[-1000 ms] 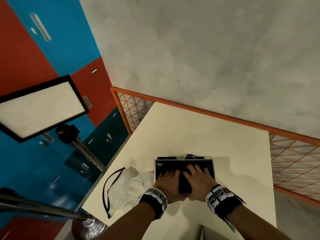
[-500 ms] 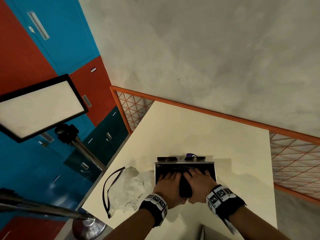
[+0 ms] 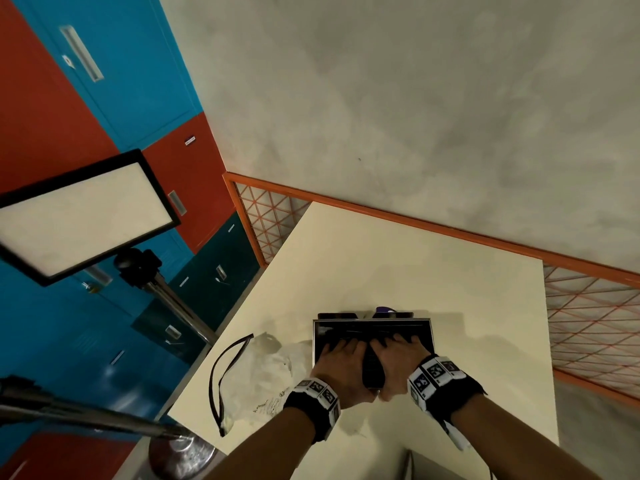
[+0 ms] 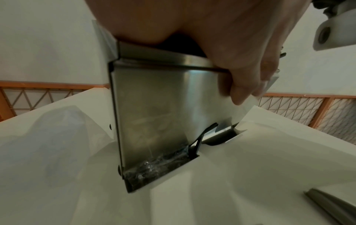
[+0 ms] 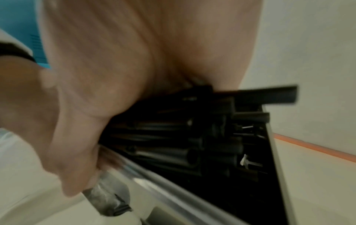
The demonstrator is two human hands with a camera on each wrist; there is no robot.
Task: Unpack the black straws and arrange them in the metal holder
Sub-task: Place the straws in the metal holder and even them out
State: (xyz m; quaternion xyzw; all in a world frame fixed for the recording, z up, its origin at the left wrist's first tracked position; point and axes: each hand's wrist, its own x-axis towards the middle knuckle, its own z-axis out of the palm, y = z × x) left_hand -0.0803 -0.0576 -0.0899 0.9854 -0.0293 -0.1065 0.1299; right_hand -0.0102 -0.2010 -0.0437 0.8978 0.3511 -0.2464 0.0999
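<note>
— What is lying around the holder (image 3: 372,322)?
— A crumpled plastic bag (image 3: 256,375) is sitting left of it on the surface (image 3: 398,265); both hands, left (image 3: 341,365) and right (image 3: 398,360), are pressing flat-fingered on the straws (image 5: 192,137) inside.
— And the wrist views?
— The right one is showing the straw ends; the left, the steel wall.

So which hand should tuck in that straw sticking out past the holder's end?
Right hand, probably: the stray straw juts out beside it at the holder's right end.

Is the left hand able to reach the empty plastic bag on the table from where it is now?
Probably yes: the plastic bag lies just beside the left hand, nothing between them, though that hand rests on the black straws.
</note>
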